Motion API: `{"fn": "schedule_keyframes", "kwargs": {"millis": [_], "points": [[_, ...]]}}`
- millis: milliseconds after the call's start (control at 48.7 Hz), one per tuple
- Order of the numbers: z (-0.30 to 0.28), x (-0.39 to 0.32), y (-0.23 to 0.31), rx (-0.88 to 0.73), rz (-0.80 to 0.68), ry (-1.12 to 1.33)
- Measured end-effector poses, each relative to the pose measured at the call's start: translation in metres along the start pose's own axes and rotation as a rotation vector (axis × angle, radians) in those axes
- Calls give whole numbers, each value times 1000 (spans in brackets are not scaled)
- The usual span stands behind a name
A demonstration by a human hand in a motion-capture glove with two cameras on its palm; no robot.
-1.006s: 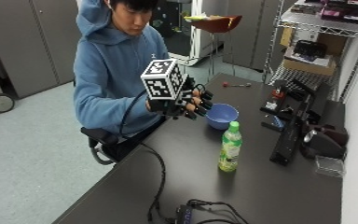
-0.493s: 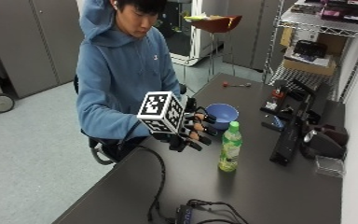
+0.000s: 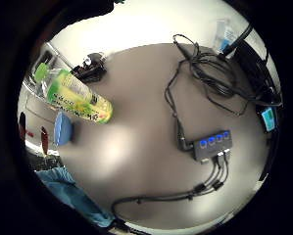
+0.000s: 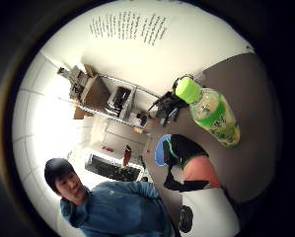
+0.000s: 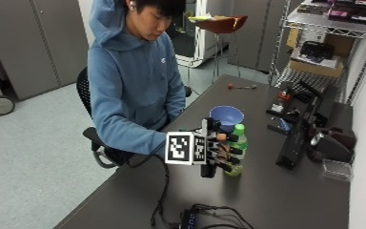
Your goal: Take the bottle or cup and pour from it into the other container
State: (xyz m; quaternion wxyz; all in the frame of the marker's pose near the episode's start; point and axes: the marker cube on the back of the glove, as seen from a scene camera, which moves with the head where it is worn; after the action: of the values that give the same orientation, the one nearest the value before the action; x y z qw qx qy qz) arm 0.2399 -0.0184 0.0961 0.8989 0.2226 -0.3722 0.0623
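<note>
The gloved right hand (image 5: 219, 151) sits beside the upright green bottle (image 5: 236, 151) on the desk (image 5: 284, 195), fingers relaxed, grasping nothing, blue bowl (image 5: 226, 116) just behind.

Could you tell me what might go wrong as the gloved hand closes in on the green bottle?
The gloved right hand is right beside the bottle, not visibly gripping; a nudge could tip it, since it stands tall and narrow. The blue bowl sits just behind, so a toppled bottle might strike it. Its green cap looks on, so pouring would fail.

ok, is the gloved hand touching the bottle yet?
Cannot tell. In the outside view the hand overlaps the bottle; palm views show the bottle close, no contact visible.
</note>
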Motion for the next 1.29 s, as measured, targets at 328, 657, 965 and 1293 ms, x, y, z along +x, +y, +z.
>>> {"fn": "schedule_keyframes", "kwargs": {"millis": [328,657,965,1293], "points": [[64,9,-28,-29,16,-282],[102,4,-43,5,-8,-421],[117,-19,-50,13,0,-449],[120,-86,-45,-100,-128,-345]]}}
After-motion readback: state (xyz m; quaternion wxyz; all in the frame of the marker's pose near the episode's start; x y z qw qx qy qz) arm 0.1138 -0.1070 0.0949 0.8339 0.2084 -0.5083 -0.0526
